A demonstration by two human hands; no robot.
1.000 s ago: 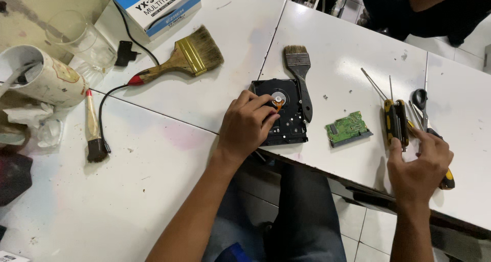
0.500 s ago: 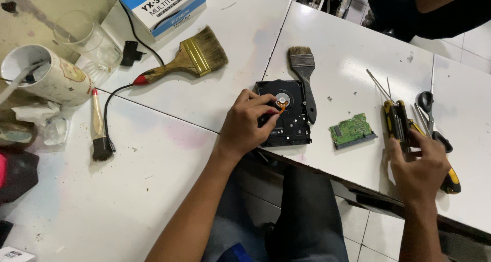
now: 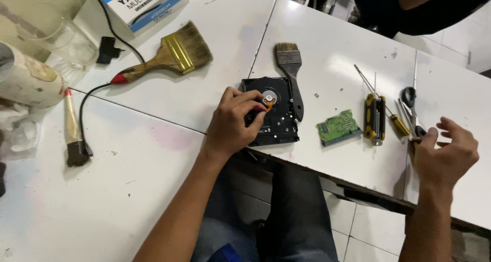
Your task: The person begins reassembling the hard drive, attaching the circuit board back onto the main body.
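Observation:
A black opened hard drive (image 3: 279,125) lies near the table's front edge. My left hand (image 3: 232,123) rests on its left half, with thumb and forefinger pinched on a small orange piece (image 3: 268,105) beside the silver spindle. My right hand (image 3: 446,154) hovers at the right, fingers apart and holding nothing, with the thumb next to a yellow-handled screwdriver (image 3: 400,125) and black-handled scissors (image 3: 409,99). A green circuit board (image 3: 337,127) lies just right of the drive.
A grey brush (image 3: 291,75) lies along the drive's right edge. A wide wooden-handled brush (image 3: 171,56), a small brush (image 3: 72,131), a black cable (image 3: 97,94), a blue-white box (image 3: 146,1), a mug (image 3: 28,80) and a black-yellow screwdriver (image 3: 375,120) are around. Another person (image 3: 424,6) sits opposite.
My right hand has lifted slightly off the tools and spread its fingers. My left hand stays on the drive, still pinching at the spindle.

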